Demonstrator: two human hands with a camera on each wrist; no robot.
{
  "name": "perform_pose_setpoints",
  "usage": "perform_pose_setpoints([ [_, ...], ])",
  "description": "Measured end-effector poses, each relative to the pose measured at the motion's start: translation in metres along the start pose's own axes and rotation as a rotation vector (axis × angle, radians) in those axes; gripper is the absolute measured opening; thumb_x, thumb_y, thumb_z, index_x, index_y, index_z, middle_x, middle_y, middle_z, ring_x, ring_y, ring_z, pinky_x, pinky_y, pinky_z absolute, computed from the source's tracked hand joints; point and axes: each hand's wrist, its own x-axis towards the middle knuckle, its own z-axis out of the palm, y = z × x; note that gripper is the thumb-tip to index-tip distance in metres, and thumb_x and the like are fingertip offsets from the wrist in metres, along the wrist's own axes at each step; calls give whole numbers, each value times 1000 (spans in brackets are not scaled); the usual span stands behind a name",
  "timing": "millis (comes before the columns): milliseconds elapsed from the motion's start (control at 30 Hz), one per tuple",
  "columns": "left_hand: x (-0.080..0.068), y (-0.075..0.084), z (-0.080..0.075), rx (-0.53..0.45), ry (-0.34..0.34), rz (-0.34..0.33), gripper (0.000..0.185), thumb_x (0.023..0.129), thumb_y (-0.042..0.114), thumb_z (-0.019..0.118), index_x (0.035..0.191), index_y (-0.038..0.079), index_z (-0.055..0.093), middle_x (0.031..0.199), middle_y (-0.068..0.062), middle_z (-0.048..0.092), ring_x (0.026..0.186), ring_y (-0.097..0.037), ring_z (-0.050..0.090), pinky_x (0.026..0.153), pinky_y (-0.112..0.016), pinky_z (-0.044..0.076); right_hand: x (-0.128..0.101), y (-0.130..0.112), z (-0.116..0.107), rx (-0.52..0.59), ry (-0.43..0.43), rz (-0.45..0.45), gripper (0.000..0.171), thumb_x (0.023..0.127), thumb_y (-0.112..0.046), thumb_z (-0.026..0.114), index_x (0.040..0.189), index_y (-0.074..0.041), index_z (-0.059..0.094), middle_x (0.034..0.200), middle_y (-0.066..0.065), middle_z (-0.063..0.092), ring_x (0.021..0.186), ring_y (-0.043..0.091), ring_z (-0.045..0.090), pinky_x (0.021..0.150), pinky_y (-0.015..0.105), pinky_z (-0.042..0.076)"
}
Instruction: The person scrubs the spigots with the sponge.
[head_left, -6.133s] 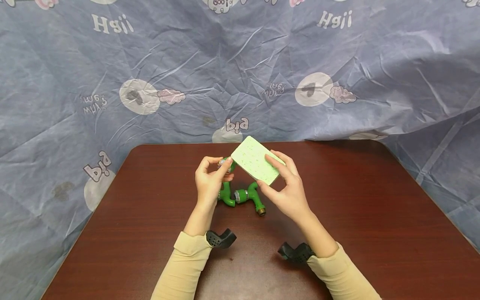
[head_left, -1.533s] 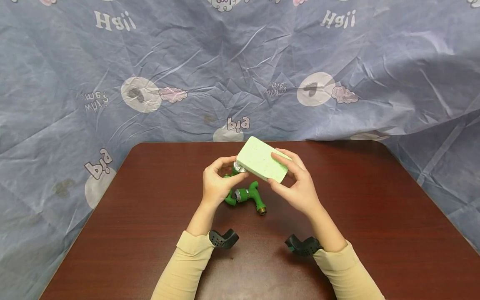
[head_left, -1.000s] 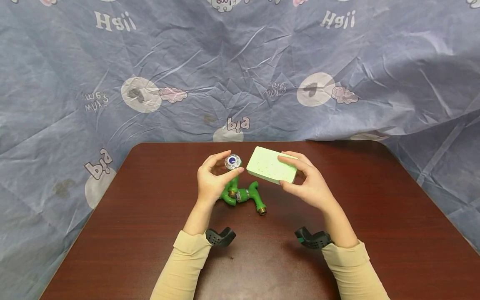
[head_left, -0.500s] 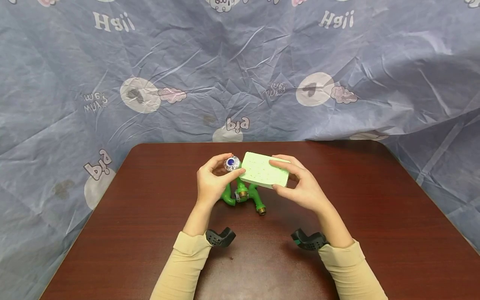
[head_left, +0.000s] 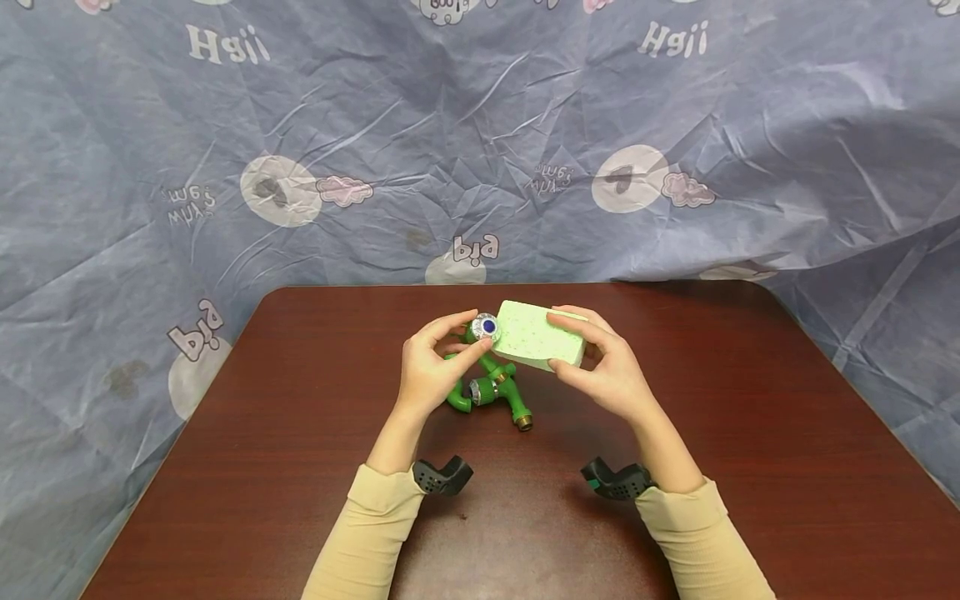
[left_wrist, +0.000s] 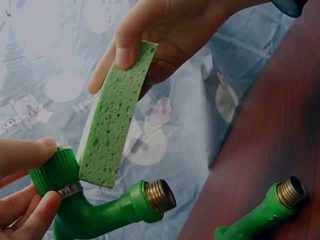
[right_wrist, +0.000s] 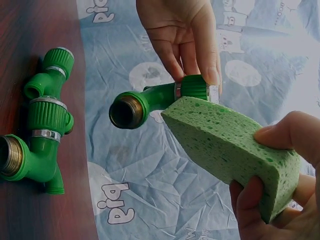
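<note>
My left hand (head_left: 431, 362) pinches a green tap (left_wrist: 95, 212) by its ribbed knob, which has a silvery cap with a blue centre. The tap's brass-threaded inlet points away from the fingers in the left wrist view. In my right hand (head_left: 607, 367) is a pale green sponge (head_left: 536, 335), gripped at one end between thumb and fingers. The sponge's far end lies against the tap's knob (right_wrist: 194, 88), as the right wrist view shows. Both things are held above the table. Part of the tap is hidden behind the left hand and sponge in the head view.
Below the hands, two more green taps (head_left: 513, 400) lie close together on the dark red-brown table (head_left: 712, 433). A wrinkled blue printed cloth (head_left: 450, 133) hangs behind the table's far edge. Black camera mounts (head_left: 442, 477) sit on both wrists.
The left hand has turned the tap and shifted it slightly right since half a second ago. The sponge came off the tap a second ago, then returned to it. Both grips have stayed.
</note>
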Motion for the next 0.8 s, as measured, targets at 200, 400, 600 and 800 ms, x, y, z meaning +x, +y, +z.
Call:
perform_pose_setpoints([
  [200,1,0,-3,25,-74,20,41,78,-5,72,117,-8,61,107,-24,59,92,-34,55,70,-42,55,0,3,-1,58,13,-27,51,72,18,68,121,8,58,128,17,49,95,17,56,67,18,51],
  [400,2,0,-9,11,-122,-11,37,77,-4,73,112,-7,62,108,-21,62,92,-31,60,69,-42,56,0,1,0,51,7,-31,51,72,18,68,121,7,58,129,17,49,97,16,56,67,18,50],
  [600,3,2,-13,29,-121,-78,38,74,-1,78,108,-6,61,97,-19,65,89,-31,61,68,-35,55,0,2,1,47,-3,-35,52,72,18,68,121,6,58,129,16,49,102,17,54,69,18,50],
  [800,3,2,-15,35,-136,-67,47,70,-3,79,115,-6,63,101,-20,62,86,-33,58,67,-37,55,1,3,1,33,-8,-28,54,70,20,68,122,8,57,130,20,47,103,15,54,70,17,50],
])
